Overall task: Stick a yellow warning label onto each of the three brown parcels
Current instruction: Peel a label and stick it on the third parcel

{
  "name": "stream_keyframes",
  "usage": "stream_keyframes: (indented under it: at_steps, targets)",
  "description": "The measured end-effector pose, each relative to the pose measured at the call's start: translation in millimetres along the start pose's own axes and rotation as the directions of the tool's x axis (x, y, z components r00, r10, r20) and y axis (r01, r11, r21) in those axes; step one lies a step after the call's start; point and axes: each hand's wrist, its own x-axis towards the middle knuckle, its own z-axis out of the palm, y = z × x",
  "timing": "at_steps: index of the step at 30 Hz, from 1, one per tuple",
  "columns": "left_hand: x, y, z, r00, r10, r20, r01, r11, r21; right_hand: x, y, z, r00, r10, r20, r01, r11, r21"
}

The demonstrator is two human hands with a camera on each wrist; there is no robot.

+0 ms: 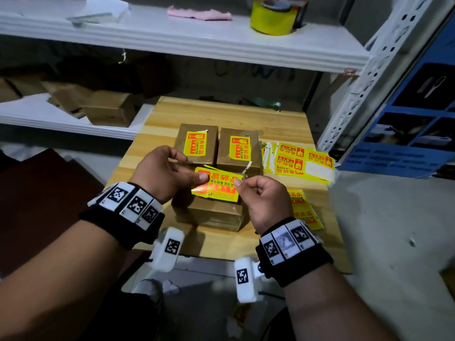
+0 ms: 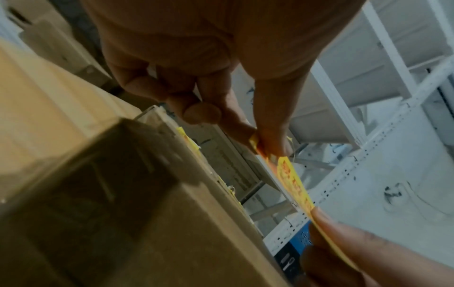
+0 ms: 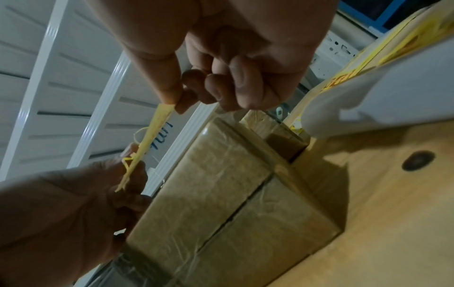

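Three brown parcels lie on the wooden table [image 1: 283, 124]. The two far parcels [image 1: 199, 143] [image 1: 238, 150] each carry a yellow warning label on top. The near parcel [image 1: 211, 212] [image 3: 221, 194] has a bare top. Above it both hands hold one yellow label [image 1: 216, 185] [image 2: 292, 180] [image 3: 150, 136]. My left hand [image 1: 167, 173] pinches its left edge between thumb and fingers. My right hand [image 1: 261, 195] pinches its right edge, the other fingers curled in.
Sheets of spare yellow labels [image 1: 302, 161] lie right of the parcels, more [image 1: 305, 212] near the right wrist. A white shelf [image 1: 197, 38] above holds a yellow tape roll [image 1: 273, 18] and a pink cloth [image 1: 199, 13]. Brown boxes [image 1: 108, 109] sit on a lower left shelf.
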Motion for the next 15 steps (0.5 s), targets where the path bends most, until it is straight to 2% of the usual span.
stream_keyframes:
  at_steps: [6, 9, 15]
  targets:
    - [13.4, -15.7, 1.4, 0.996, -0.073, -0.043, 0.074, 0.997, 0.031, 5.1, -0.4, 8.2, 0.999, -0.035, 0.033, 0.042, 0.969, -0.245]
    - [19.0, -20.9, 0.9, 0.996, -0.085, -0.033, 0.086, 0.996, 0.012, 8.0, 0.2, 11.3, 1.0, -0.011, 0.018, 0.015, 0.972, -0.233]
    - [28.2, -28.1, 2.9, 0.999, -0.04, 0.008, 0.039, 0.995, 0.087, 10.8, 9.0, 12.8, 1.0, -0.016, 0.007, 0.017, 0.963, -0.27]
